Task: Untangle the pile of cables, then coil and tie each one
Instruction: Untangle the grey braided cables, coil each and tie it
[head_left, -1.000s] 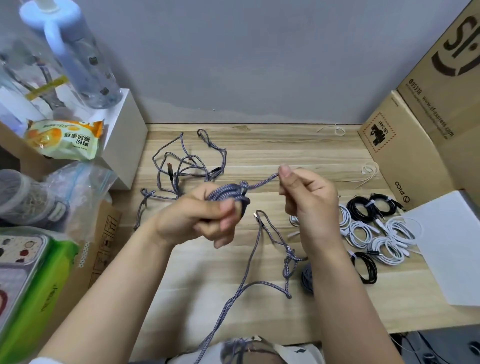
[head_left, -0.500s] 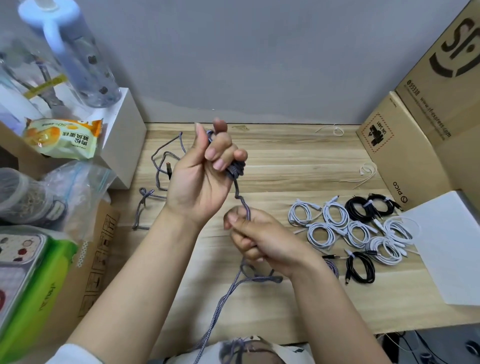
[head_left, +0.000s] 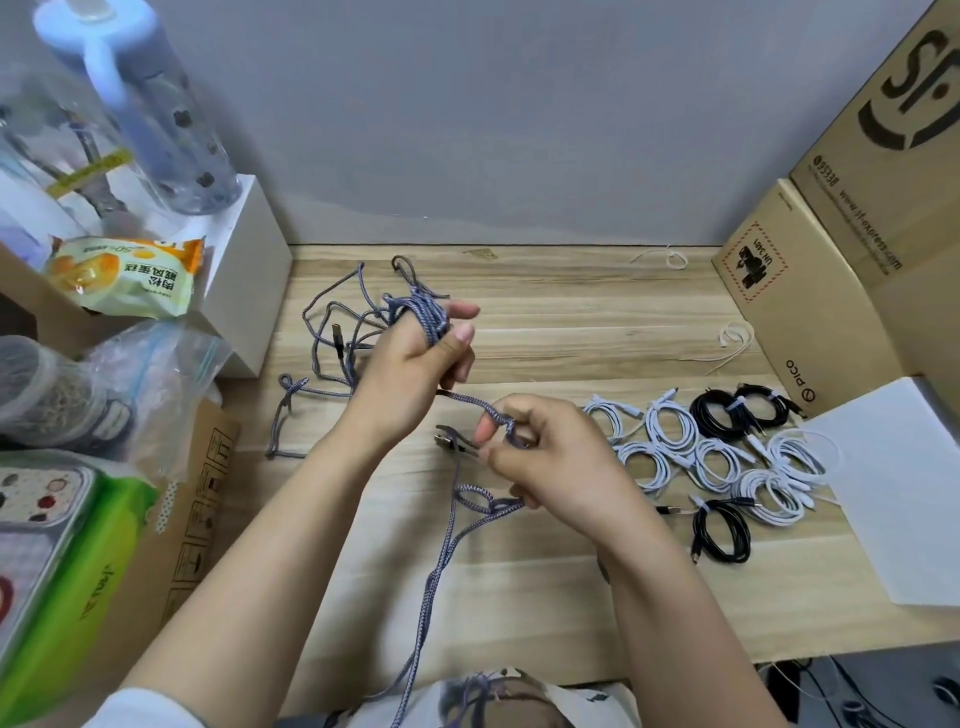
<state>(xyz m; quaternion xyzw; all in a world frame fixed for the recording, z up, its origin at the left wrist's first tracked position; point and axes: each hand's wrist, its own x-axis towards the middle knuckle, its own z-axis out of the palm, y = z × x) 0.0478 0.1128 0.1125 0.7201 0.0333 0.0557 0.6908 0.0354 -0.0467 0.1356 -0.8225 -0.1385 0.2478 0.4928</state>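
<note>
Cable (head_left: 470, 401) coil lowered in left hand (head_left: 410, 364); right hand (head_left: 540, 457) regripped nearer.

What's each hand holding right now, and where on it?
Both hold the grey braided cable: the left hand has its coiled turns wound round the fingers, the right hand pinches the loose run near the plug.

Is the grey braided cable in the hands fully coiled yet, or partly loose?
Partly loose. Several turns of the grey braided cable wrap the left hand; the right hand pinches a free length trailing downward.
</note>
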